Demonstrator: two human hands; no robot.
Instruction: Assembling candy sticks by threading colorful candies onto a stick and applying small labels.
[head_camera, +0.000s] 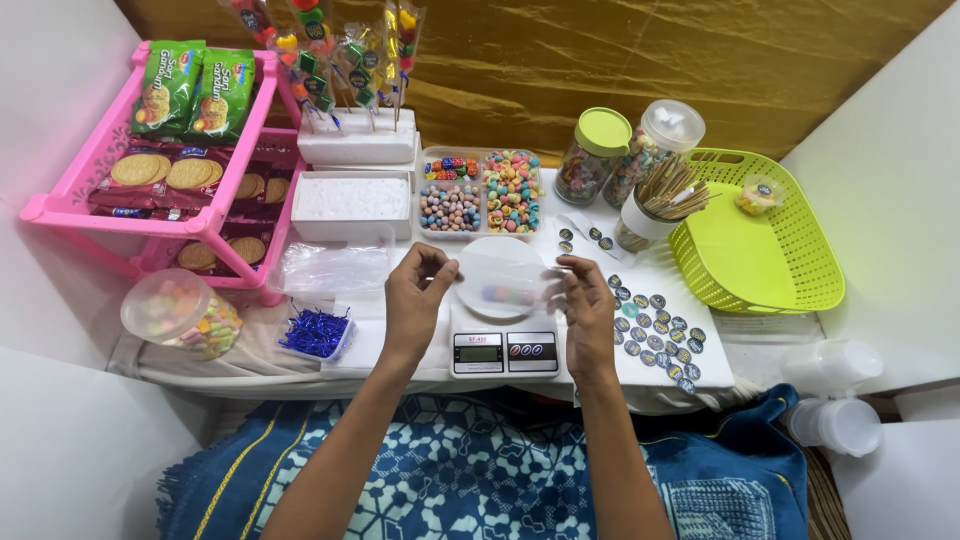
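My left hand (415, 300) and my right hand (588, 312) hold a clear plastic bag (505, 272) stretched flat between them, each pinching one side edge. The bag hangs just above a white round plate (500, 305) that sits on a small white digital scale (505, 352). A few coloured candies (510, 295) lie on the plate and show through the bag. Behind the scale stands a clear divided tray of coloured candies (480, 192).
A pink rack with green and red biscuit packs (180, 150) stands at left, a tub of candies (180, 312) and blue twist ties (315, 332) below it. White foam blocks (355, 150) hold candy skewers. A round-sticker sheet (655, 325), two jars (630, 150), wooden sticks (665, 190) and a lime basket (760, 235) fill the right.
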